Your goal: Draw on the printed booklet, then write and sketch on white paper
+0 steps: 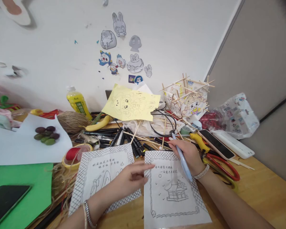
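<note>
Under the left hand [130, 179], flat fingers pinned the house drawing [173, 190] steady; right hand [189, 156] fingers clamped a blue pen [183, 157], ready to write.

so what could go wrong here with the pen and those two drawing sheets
1. The right hand holds the blue pen close over the house sheet; a slip could leave a stray mark on it.
2. The left hand rests across the seam with the other sheet, so either page might shift.
3. The loose markers and sticks just behind could roll onto the paper.
</note>
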